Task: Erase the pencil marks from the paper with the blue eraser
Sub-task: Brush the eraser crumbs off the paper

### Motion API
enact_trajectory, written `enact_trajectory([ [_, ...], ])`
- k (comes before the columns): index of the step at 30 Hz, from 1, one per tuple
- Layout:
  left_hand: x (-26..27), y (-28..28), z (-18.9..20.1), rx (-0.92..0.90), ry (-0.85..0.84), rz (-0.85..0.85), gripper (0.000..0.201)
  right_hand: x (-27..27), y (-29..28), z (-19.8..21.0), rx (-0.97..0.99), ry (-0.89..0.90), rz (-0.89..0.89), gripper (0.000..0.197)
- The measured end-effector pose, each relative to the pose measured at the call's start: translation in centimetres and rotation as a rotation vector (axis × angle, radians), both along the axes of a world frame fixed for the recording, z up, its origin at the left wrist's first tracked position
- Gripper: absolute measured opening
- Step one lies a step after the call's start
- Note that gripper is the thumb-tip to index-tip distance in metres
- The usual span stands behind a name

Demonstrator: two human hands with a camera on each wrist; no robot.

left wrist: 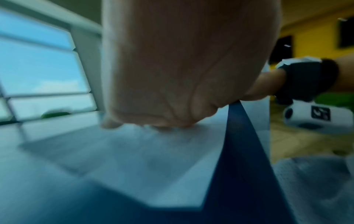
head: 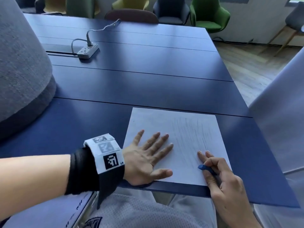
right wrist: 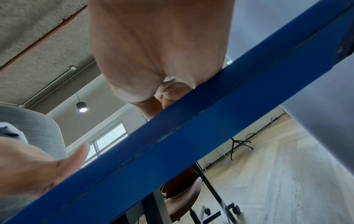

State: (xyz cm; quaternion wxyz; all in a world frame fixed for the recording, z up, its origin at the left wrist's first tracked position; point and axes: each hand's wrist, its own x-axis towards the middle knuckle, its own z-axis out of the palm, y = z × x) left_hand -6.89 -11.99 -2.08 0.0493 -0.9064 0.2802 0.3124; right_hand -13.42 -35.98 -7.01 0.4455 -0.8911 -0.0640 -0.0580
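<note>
A white sheet of paper lies at the near edge of the blue table. Faint pencil strokes cover its right half. My left hand lies flat on the paper's left part, fingers spread and straight. My right hand pinches the blue eraser between thumb and forefinger at the paper's lower right; two other fingers stretch out onto the sheet. In the left wrist view the palm presses on the blurred paper. The right wrist view shows my right hand above the table edge; the eraser is hidden there.
A grey power strip with its cable sits far back on the table. A large grey padded object stands at the left. Chairs line the far side. A pale chair back rises on the right.
</note>
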Motion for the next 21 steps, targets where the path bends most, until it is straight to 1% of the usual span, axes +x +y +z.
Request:
enact_trajectory([
  [1, 0.5, 0.7, 0.0, 0.050, -0.015, 0.052, 0.082, 0.0, 0.0, 0.1, 0.000, 0.003, 0.004, 0.039],
  [3, 2.5, 2.6, 0.3, 0.152, -0.062, 0.235, 0.092, 0.0, 0.2, 0.1, -0.007, 0.009, 0.004, 0.038],
  [4, 3.3, 3.3, 0.4, 0.176, -0.090, 0.313, 0.097, -0.1, 0.2, 0.2, -0.007, 0.012, -0.002, 0.038],
  [5, 3.9, 3.6, 0.3, 0.175, -0.113, 0.343, 0.101, -0.1, 0.2, 0.2, -0.002, 0.012, -0.003, 0.037],
  [6, 3.9, 3.3, 0.3, 0.153, -0.125, 0.315, 0.104, -0.1, 0.2, 0.2, 0.002, 0.010, -0.004, 0.037],
  [7, 3.6, 2.8, 0.3, 0.119, -0.113, 0.248, 0.106, -0.1, 0.2, 0.2, 0.002, 0.007, -0.005, 0.037],
  [9, 2.5, 1.4, 0.2, 0.067, -0.051, 0.130, 0.101, -0.1, 0.1, 0.1, -0.006, 0.010, -0.003, 0.033],
  [10, 2.4, 1.1, 0.1, 0.062, -0.035, 0.128, 0.095, -0.1, 0.2, 0.1, -0.008, 0.016, -0.001, 0.031],
  [11, 2.7, 1.0, 0.1, 0.072, -0.043, 0.165, 0.092, -0.1, 0.1, 0.1, -0.009, 0.018, 0.001, 0.031],
  [14, 5.2, 1.8, 0.5, 0.179, -0.140, 0.344, 0.098, -0.1, 0.2, 0.3, -0.020, 0.025, 0.005, 0.033],
  [15, 5.9, 2.0, 0.7, 0.170, -0.164, 0.364, 0.100, -0.1, 0.2, 0.4, -0.032, 0.020, 0.010, 0.035],
  [16, 6.5, 2.0, 0.9, 0.135, -0.170, 0.339, 0.099, 0.0, 0.2, 0.5, -0.049, 0.015, 0.013, 0.037],
  [18, 6.9, 1.6, 1.1, 0.041, -0.145, 0.236, 0.094, 0.0, 0.3, 0.8, -0.083, 0.017, 0.007, 0.039],
  [19, 7.1, 1.4, 1.1, 0.005, -0.135, 0.200, 0.092, 0.0, 0.4, 0.9, -0.102, 0.019, -0.001, 0.038],
  [21, 7.6, 1.1, 1.2, -0.027, -0.139, 0.184, 0.091, 0.1, 0.3, 1.6, -0.151, 0.031, -0.004, 0.031],
])
